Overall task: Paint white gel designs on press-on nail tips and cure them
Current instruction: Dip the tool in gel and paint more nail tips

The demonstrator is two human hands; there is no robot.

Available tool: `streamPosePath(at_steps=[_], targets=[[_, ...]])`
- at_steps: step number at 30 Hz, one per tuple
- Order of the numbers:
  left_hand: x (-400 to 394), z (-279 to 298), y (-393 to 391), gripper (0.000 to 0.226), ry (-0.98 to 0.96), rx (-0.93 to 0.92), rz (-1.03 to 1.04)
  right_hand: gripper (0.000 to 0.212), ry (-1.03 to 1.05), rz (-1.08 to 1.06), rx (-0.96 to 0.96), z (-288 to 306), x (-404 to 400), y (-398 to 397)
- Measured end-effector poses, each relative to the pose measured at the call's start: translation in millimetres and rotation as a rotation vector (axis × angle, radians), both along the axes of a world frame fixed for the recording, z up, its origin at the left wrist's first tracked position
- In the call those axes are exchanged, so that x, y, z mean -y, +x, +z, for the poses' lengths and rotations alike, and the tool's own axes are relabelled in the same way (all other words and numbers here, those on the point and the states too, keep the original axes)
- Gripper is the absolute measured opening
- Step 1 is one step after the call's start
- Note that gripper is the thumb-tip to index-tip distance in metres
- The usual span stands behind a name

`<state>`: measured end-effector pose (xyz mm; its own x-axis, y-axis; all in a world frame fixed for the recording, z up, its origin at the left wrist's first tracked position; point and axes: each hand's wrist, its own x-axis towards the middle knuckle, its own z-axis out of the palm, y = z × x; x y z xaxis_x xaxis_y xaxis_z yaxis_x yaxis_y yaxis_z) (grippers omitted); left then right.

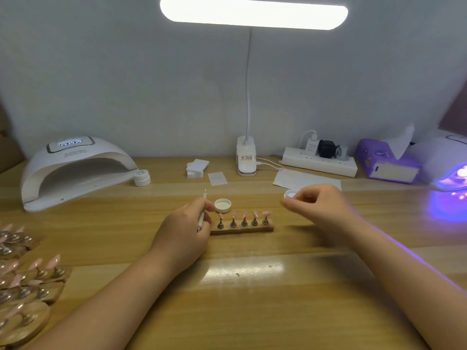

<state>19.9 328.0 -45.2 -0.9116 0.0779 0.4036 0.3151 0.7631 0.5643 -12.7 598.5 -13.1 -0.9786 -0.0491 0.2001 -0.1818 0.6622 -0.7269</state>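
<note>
A small wooden holder (242, 229) lies on the table in front of me, with several pink nail tips (254, 213) on metal stands. My left hand (185, 229) grips a thin white brush (201, 213) just left of the holder, its tip pointing up and away. A white jar lid (222, 205) lies upside down behind the holder. My right hand (319, 207) hovers to the right with loosely curled fingers, holding nothing, just in front of a small white gel jar (289, 193) that it partly hides.
A white curing lamp (73, 170) stands at the back left beside a closed white jar (141, 177). A second lamp (452, 168) glows violet at the right edge. More holders with pink tips (30, 276) crowd the left front. Desk lamp base (246, 157), power strip (319, 161), wipes (197, 168).
</note>
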Motion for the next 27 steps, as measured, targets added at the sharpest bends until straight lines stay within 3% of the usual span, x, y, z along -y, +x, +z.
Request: streamPosePath(at_steps=[3,7,9,19,27], targets=[[0,1,0,0.028,-0.013,-0.01,0.005,0.027,-0.041,-0.264,-0.207,-10,-3,-2],[-1,2,2,0.029,-0.026,-0.014,0.004,0.072,0.081,-0.271,-0.052,-25,1,-7],[-2,2,2,0.027,-0.032,-0.017,0.008,0.082,0.124,-0.252,-0.004,-29,3,-11],[-4,3,1,0.022,-0.031,-0.024,0.015,0.081,0.19,-0.278,-0.098,-34,9,-24],[-3,3,-2,0.024,0.034,-0.08,0.033,0.076,0.042,-0.22,-0.211,-35,4,-21]])
